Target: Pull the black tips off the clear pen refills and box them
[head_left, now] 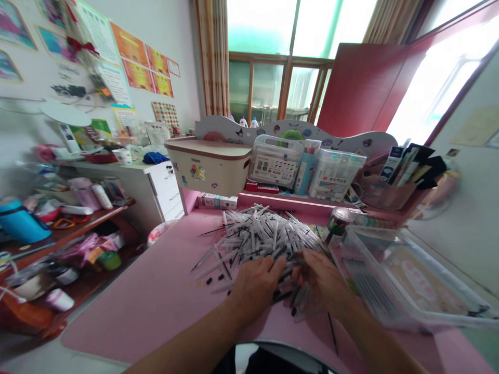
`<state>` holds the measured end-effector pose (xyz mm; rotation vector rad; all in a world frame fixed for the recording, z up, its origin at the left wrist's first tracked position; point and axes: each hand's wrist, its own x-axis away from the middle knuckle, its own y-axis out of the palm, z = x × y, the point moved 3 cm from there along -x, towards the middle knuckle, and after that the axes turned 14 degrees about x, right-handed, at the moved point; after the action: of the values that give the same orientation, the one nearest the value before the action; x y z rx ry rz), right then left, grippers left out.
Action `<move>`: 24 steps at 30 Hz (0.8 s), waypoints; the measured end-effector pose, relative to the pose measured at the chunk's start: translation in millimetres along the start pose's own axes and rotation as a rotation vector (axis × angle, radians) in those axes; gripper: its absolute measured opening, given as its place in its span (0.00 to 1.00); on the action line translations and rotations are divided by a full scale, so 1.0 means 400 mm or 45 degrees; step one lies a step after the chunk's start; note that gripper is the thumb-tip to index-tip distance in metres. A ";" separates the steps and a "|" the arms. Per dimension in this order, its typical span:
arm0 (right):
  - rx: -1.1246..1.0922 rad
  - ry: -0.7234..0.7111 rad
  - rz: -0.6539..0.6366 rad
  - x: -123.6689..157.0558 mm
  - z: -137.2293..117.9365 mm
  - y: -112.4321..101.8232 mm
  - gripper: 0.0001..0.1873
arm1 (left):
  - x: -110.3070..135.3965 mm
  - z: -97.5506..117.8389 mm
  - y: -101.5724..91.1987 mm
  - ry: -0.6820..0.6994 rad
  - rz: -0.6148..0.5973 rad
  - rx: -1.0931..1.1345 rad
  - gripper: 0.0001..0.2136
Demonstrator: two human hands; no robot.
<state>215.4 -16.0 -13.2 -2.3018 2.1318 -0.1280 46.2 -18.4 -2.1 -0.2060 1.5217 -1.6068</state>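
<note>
A heap of pen parts [265, 228], clear and white barrels with dark thin refills, lies spread on the pink desk [156, 306]. At the near side of the heap, my left hand [255, 285] is closed, its fingers curled and its thumb against dark-ended pen pieces. Just to the right, my right hand [322, 275] has its fingers pinched together beside the left fingertips. A dark, slim pen piece [288, 264] shows between the two hands; the fingers partly cover it. Several small black caps [209, 281] lie loose to the left of my left hand.
A clear plastic box [413, 317] holding a row of dark refills stands at right, with a can [338, 223] behind it. Along the back shelf are a lidded cream bin [210, 171], marker cases [276, 163] and a pen holder [385, 189]. A cluttered shelf [89, 218] is at left.
</note>
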 end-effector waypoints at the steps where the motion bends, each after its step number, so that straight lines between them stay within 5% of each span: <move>1: 0.052 -0.021 0.001 0.001 -0.009 -0.010 0.25 | 0.000 -0.001 -0.001 0.028 0.031 -0.005 0.12; 7: 0.890 -0.294 -0.168 0.037 -0.095 -0.011 0.08 | 0.003 0.006 0.001 0.202 0.126 0.021 0.09; 10: 1.278 -0.360 -0.286 0.073 -0.136 0.010 0.12 | 0.001 0.019 -0.013 0.293 0.190 0.095 0.06; 13: 1.596 -0.409 -0.203 0.123 -0.180 -0.014 0.16 | 0.000 0.027 -0.048 0.290 0.370 0.149 0.10; 17: 1.841 -0.470 0.210 0.208 -0.265 -0.156 0.15 | 0.002 0.022 -0.102 0.141 0.495 0.202 0.15; 20: 1.951 -0.310 0.521 0.246 -0.323 -0.305 0.16 | 0.004 0.014 -0.142 0.034 0.497 0.227 0.17; 24: 2.205 0.082 0.431 0.212 -0.336 -0.450 0.11 | 0.016 0.000 -0.177 -0.067 0.369 0.229 0.17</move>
<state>392.7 -79.2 136.1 -0.8624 1.2081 -1.3318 8.8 -33.2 56.5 0.0691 1.2924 -1.4819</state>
